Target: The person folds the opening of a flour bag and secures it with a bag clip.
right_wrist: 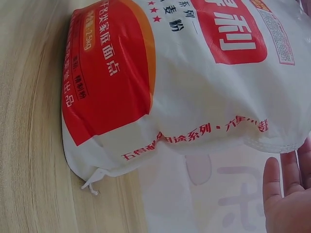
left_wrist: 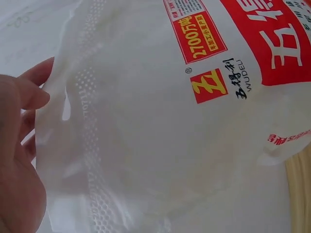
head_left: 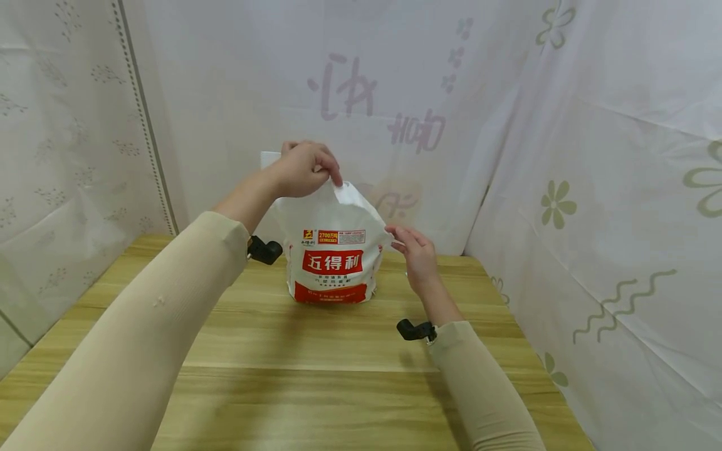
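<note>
A white plastic flour bag (head_left: 333, 216) with red and yellow printing stands on the wooden table, its front panel facing me. My left hand (head_left: 307, 168) pinches its top edge, thumb in front and fingers behind; in the left wrist view that thumb lies beside a small slit in the clear, dotted top strip (left_wrist: 90, 121). At the bag's upper right corner, my right hand (head_left: 416, 254) holds the edge by its fingertips. The right wrist view shows some right fingers (right_wrist: 273, 182) extended below that corner, the grip itself partly out of frame. A knotted thread (right_wrist: 92, 187) hangs at the bag's bottom corner.
The wooden table (head_left: 271, 376) carries the bag near its back edge. Pale printed curtains (head_left: 225, 81) hang behind and at both sides. Small black wrist cameras (head_left: 414, 330) are strapped to both forearms.
</note>
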Motion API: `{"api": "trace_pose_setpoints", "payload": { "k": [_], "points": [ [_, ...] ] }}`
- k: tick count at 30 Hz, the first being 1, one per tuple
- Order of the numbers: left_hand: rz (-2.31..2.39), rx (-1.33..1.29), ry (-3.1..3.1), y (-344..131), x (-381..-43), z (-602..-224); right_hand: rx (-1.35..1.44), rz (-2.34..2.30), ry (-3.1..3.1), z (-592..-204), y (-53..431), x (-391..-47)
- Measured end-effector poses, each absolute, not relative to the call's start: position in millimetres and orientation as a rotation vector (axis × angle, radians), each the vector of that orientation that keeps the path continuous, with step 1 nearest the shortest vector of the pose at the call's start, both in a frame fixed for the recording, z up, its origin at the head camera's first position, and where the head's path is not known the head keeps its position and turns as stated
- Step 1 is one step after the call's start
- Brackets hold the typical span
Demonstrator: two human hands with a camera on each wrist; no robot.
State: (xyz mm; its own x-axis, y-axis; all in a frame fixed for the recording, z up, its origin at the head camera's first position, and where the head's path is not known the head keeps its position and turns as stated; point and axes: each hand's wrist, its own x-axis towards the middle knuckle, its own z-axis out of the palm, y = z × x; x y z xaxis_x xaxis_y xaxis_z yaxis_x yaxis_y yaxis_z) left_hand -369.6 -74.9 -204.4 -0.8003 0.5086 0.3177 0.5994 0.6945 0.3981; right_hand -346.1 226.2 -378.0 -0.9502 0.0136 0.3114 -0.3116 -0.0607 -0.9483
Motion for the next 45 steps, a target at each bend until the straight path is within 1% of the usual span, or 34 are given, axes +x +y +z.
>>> {"api": "trace_pose_setpoints", "payload": {
  "k": [11,17,23,32,36,40,45],
  "points": [
    [-0.541,-0.759,-2.659,-61,-371,-220,0.320,2.075,-2.012,-379,226,-350],
    [-0.501,-0.646,-2.597,-49,-370,-229,0.299,2.049,-2.033,-380,226,-351],
    [-0.509,-0.595,-2.576,-46,-369,-233,0.258,1.989,-2.079,-380,227,-352],
    [-0.505,-0.680,-2.568,-48,-369,-234,0.237,1.965,-2.134,-376,225,-356],
    [-0.414,-0.726,-2.633,-48,-371,-234,0.247,1.953,-2.185,-375,224,-357],
    [-0.338,-0.740,-2.696,-46,-371,-235,0.266,1.956,-2.222,-374,223,-357],
    [-0.353,-0.726,-2.713,-48,-370,-238,0.253,1.955,-2.251,-373,221,-357]
  ]
}}
